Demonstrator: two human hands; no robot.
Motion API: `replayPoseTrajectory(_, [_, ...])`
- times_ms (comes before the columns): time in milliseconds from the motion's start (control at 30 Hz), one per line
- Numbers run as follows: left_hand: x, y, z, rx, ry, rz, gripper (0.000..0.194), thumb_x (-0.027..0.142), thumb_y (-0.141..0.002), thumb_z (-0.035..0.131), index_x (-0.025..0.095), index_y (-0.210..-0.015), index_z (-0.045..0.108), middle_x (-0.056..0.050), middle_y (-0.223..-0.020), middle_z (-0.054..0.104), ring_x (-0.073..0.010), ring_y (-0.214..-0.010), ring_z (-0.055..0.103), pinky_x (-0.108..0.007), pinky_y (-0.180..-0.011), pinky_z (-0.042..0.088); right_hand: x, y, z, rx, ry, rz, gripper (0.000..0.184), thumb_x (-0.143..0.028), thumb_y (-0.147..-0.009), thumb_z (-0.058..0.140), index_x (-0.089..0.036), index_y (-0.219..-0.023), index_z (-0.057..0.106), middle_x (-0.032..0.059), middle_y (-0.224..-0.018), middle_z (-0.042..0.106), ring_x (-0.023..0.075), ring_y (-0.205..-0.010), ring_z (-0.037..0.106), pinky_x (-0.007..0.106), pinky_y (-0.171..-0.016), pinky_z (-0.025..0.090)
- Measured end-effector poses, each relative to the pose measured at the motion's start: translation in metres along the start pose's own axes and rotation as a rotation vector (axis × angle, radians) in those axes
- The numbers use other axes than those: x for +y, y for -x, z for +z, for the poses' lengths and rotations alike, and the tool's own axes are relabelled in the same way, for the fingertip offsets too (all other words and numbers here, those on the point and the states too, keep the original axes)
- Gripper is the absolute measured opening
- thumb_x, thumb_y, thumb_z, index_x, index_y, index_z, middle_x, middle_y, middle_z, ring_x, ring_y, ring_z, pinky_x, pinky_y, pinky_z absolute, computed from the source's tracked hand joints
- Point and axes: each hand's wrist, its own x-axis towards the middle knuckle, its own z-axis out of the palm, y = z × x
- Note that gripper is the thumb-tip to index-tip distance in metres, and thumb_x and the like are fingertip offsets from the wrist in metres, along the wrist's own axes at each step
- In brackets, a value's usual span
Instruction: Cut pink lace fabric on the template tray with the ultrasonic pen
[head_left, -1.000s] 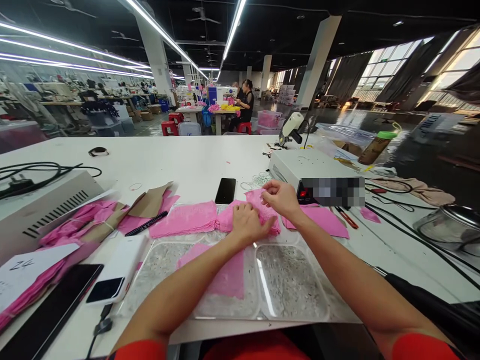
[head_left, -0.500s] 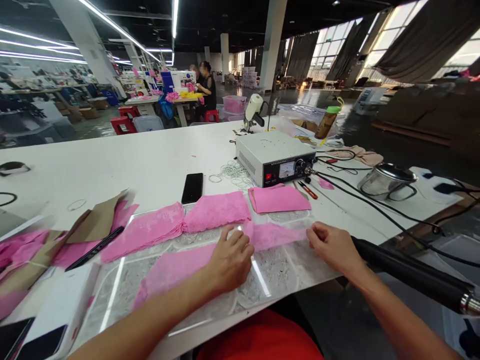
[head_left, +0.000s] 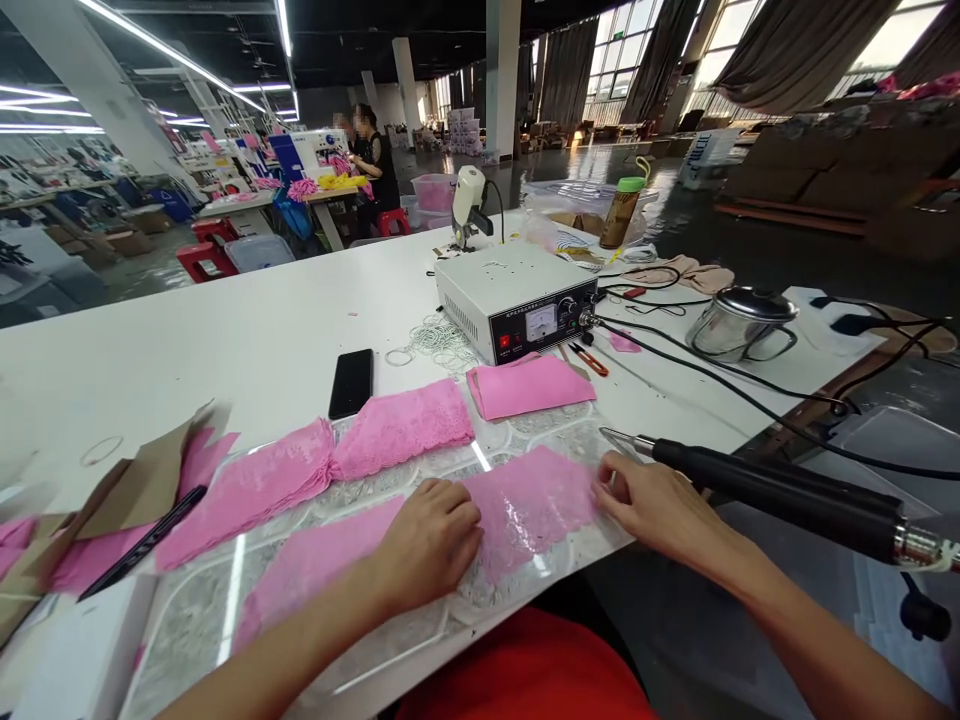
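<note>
A sheer pink lace piece lies nearly flat on the clear plastic template sheet, between my two hands. My left hand rests at its left end with fingers curled down on it. At its right edge my right hand pinches the lace between thumb and fingers. Another pink lace piece lies partly under my left wrist and forearm. Just beyond my right hand is a black handheld tool with a pointed metal tip. Stacked pink lace pieces lie along the sheet's far side.
A grey control box with a dial stands behind, its cables running right. Around it are a phone, orange thread snips, folded pink fabric and a glass mug. Brown card and a white box lie left.
The lace between my hands was a narrow, gathered strip and is now spread wider on the sheet. My view has shifted right, and the black tool's metal tip now shows.
</note>
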Motion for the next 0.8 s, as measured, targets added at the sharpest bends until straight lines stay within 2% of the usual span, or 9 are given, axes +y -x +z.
replayPoseTrajectory(100, [-0.009,-0.030,-0.006,-0.049,-0.047,-0.100,0.013,0.016,-0.090,0.052,0.017,-0.084,0.064,-0.006,-0.090,0.065,-0.0205,-0.086,0.060,-0.036,-0.081,0.045,-0.009,-0.025,0.002,0.101,-0.241,-0.115,0.011,-0.031,-0.079,0.052,-0.022,-0.075,0.055,-0.0011,-0.059,0.060,0.0151,-0.054,0.054,0.027,-0.055,0.034])
replayPoseTrajectory(200, [-0.025,-0.074,-0.013,-0.029,-0.086,-0.194,0.017,0.012,-0.091,0.050,0.016,-0.088,0.065,-0.007,-0.092,0.065,-0.0213,-0.091,0.061,-0.036,-0.082,0.047,-0.016,-0.062,0.005,0.202,-0.378,-0.136,0.013,-0.033,-0.077,0.051,-0.021,-0.072,0.055,-0.0010,-0.061,0.060,0.0146,-0.056,0.054,0.027,-0.057,0.039])
replayPoseTrajectory(300, [-0.041,-0.116,-0.016,-0.036,-0.104,-0.257,0.012,0.019,-0.094,0.055,0.015,-0.098,0.065,-0.008,-0.104,0.064,-0.0217,-0.101,0.061,-0.039,-0.089,0.049,-0.019,-0.093,0.010,0.248,-0.425,-0.134,0.014,-0.033,-0.076,0.050,-0.021,-0.072,0.057,0.0005,-0.064,0.062,0.0150,-0.059,0.057,0.027,-0.058,0.042])
replayPoseTrajectory(367, [-0.050,-0.135,-0.013,-0.072,-0.101,-0.278,0.024,0.030,-0.095,0.058,0.015,-0.113,0.061,-0.008,-0.116,0.061,-0.0213,-0.103,0.061,-0.042,-0.089,0.052,-0.017,-0.105,0.014,0.271,-0.448,-0.130,0.015,-0.032,-0.076,0.050,-0.020,-0.072,0.058,0.0010,-0.065,0.063,0.0154,-0.060,0.058,0.027,-0.058,0.042])
replayPoseTrajectory(467, [-0.058,-0.151,-0.007,-0.125,-0.074,-0.293,0.035,0.035,-0.095,0.058,0.016,-0.123,0.056,-0.010,-0.122,0.058,-0.0217,-0.104,0.061,-0.043,-0.087,0.054,-0.011,-0.110,0.023,0.294,-0.467,-0.121,0.015,-0.031,-0.075,0.050,-0.020,-0.073,0.059,0.0012,-0.066,0.064,0.0156,-0.061,0.059,0.028,-0.059,0.043])
replayPoseTrajectory(800, [-0.079,-0.162,-0.002,-0.180,0.079,-0.299,0.034,0.035,-0.095,0.058,0.016,-0.122,0.057,-0.009,-0.123,0.058,-0.0221,-0.104,0.061,-0.042,-0.087,0.054,0.000,-0.114,0.034,0.371,-0.428,-0.185,0.016,-0.029,-0.079,0.050,-0.020,-0.078,0.064,0.0018,-0.072,0.066,0.0157,-0.065,0.060,0.028,-0.063,0.045])
